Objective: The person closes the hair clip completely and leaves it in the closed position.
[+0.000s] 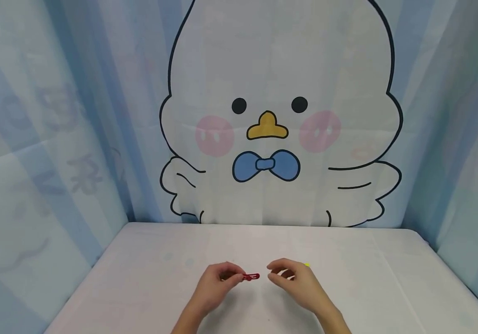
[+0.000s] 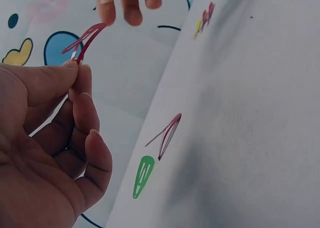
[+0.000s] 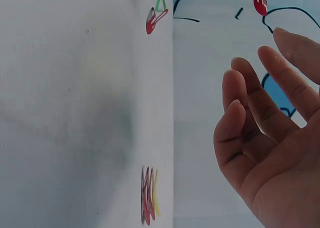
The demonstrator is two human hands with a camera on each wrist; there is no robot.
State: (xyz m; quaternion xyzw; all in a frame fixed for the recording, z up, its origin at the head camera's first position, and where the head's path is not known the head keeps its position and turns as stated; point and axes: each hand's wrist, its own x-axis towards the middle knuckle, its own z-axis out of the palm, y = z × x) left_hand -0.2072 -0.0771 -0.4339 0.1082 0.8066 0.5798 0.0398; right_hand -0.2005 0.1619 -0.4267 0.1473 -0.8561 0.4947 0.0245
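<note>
Pale-blue curtains (image 1: pixel 34 116) on three sides, large cartoon bird (image 1: pixel 272 199) on back one. White tabletop (image 1: pixel 159 260) below. Left hand (image 1: pixel 216 285) raised, thumb and fingertips pinching red hair clip (image 1: pixel 252 277) above table. Right hand (image 1: pixel 299 285) facing it, fingers loosely bent, grasping nothing, near clip. On table: splayed red clip (image 3: pixel 150 24) beside green clip (image 2: pixel 143 174); red and yellow clips (image 3: pixel 148 200) bunched.

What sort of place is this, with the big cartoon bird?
Probably a booth for tabletop work: printed cloth hangs on three sides, a white table stands within, and the left hand holds a red hair clip above it.
</note>
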